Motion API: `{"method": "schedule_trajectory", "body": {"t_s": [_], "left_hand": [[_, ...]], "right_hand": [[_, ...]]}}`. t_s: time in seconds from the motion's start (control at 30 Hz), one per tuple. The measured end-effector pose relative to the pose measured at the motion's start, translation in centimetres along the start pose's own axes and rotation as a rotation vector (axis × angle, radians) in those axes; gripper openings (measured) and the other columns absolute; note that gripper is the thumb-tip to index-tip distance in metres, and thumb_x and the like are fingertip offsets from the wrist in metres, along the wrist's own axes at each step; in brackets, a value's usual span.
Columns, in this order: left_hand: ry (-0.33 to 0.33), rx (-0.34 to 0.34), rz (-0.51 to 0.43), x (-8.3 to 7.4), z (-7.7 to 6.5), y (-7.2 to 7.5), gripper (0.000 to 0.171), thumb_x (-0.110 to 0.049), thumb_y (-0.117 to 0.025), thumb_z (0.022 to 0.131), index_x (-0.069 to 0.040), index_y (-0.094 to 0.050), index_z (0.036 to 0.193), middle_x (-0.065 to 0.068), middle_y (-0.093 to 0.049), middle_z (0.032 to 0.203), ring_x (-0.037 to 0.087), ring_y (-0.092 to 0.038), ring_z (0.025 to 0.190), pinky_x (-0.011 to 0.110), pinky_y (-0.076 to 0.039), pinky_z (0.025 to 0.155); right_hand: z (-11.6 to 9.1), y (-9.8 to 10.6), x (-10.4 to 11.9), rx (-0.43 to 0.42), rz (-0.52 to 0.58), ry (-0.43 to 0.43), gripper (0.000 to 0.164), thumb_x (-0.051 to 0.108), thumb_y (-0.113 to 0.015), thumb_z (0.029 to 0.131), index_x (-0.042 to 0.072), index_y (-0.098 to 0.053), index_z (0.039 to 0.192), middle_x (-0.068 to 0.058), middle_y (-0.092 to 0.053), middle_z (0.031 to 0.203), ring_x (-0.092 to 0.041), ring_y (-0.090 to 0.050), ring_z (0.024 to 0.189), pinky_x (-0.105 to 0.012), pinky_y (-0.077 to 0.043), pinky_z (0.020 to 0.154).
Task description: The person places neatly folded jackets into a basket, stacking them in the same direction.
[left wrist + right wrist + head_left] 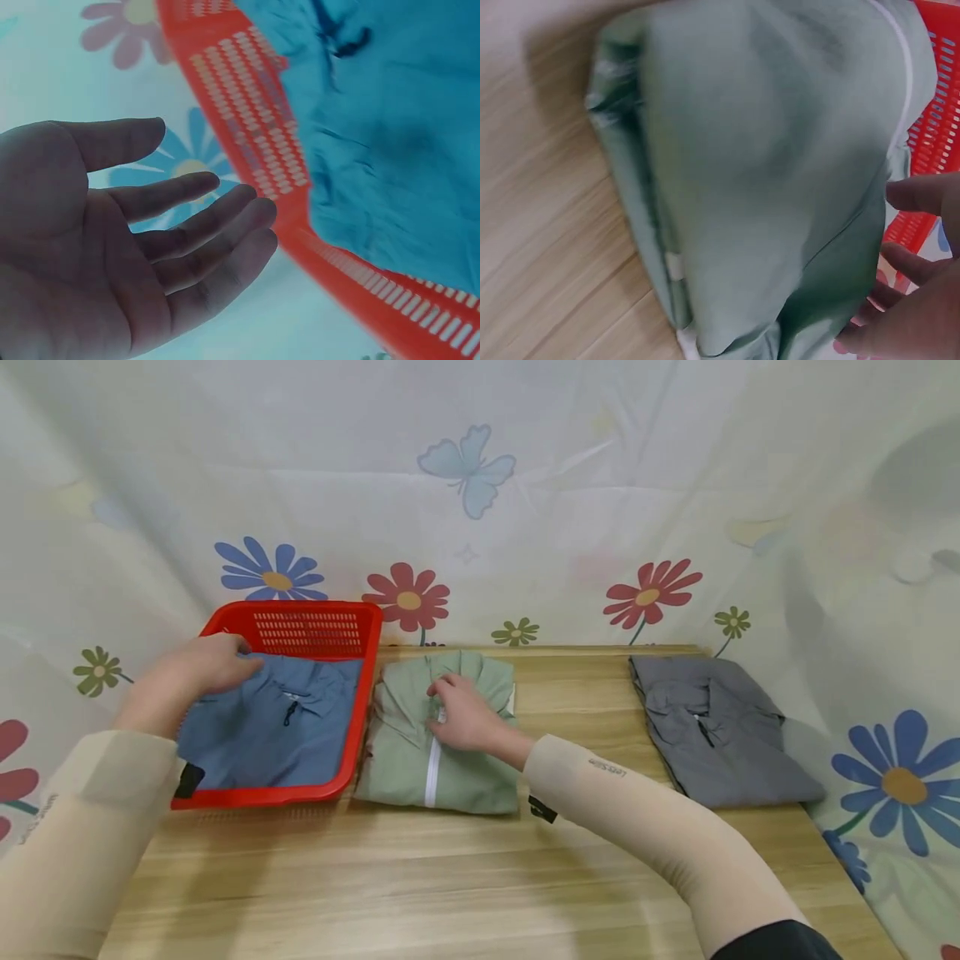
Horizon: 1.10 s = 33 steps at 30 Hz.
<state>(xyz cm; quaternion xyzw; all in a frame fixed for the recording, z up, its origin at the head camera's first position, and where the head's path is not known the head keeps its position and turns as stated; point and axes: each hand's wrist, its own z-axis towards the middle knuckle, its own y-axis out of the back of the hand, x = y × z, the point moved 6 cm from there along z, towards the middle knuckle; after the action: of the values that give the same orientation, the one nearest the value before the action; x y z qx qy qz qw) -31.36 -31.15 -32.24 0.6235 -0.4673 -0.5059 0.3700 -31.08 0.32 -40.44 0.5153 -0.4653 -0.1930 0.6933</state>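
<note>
In the head view, the green jacket lay near the table's back edge, right of the red basket, under the right hand; a grey garment, seen only here, lay toward the back right corner. The left wrist view bared the left hand's palm, fingers loose, ungrasping, beside the basket. The right wrist view revealed the jacket's layered side; parted, unclenched fingers met its far edge.

Cream sleeves (dark lettering) — black cuff at right.
</note>
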Motion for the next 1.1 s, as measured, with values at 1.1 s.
{"method": "schedule_trajectory", "body": {"t_s": [1.1], "left_hand": [[-0.173,-0.093,-0.074,-9.8,-3.9,-0.3,0.062,-0.033,-0.063,0.101,0.011,-0.049,0.143,0.031,-0.062,0.122,0.042,-0.061,0.098,0.053,-0.059,0.074]], "right_hand": [[-2.8,-1.7,-5.5,0.283,-0.178,0.028,0.063,0.044,-0.047,0.108,0.009,-0.037,0.160,-0.018,-0.028,0.164,-0.034,-0.026,0.151,-0.046,-0.027,0.120]]}}
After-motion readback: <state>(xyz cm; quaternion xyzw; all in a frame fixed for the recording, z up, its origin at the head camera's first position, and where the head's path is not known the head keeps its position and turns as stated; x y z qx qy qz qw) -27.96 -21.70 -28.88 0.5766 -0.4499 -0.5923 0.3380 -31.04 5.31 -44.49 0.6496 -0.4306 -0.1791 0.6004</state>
